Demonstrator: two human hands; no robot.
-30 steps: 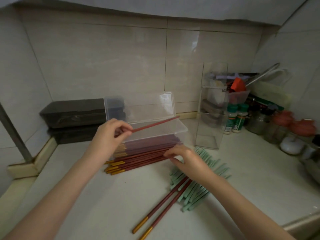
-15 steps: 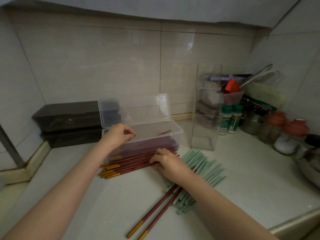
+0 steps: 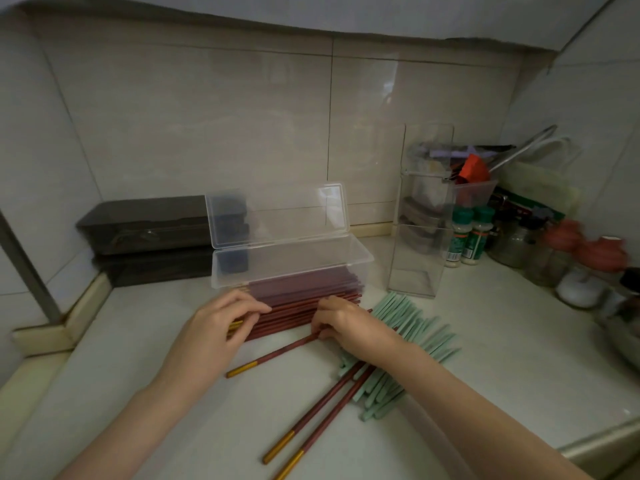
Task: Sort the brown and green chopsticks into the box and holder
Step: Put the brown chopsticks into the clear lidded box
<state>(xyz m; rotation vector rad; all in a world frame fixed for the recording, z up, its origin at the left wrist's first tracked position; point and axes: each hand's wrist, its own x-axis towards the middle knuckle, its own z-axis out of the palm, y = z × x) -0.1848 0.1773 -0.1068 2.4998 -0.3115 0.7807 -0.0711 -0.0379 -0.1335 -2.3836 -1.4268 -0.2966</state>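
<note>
Left hand (image 3: pixel 221 323): fingers curved over gold ends of brown stack (image 3: pixel 294 315); gripping or merely resting, not discernible.
Loose brown chopstick (image 3: pixel 273 355): flat on desk (image 3: pixel 519 358), slanted; far end pinched by right hand (image 3: pixel 346 325).
Brown stack: on desk, against front of box (image 3: pixel 363 259); liable to roll and fan out under uneven nudging.
Box: clear, lid upright, brown visible through front wall; light, likely to slide if shoved.
Right hand: fingertips closed on loose brown chopstick; forearm above green chopsticks (image 3: pixel 419 327), apt to scatter them.
Two brown strays (image 3: pixel 322 410): across the green edge; easily overlooked.
Green chopsticks: fanned on desk, just before holder (image 3: pixel 415 271).
Holder: tall, clear, apparently empty; prone to tipping under angled loading.
</note>
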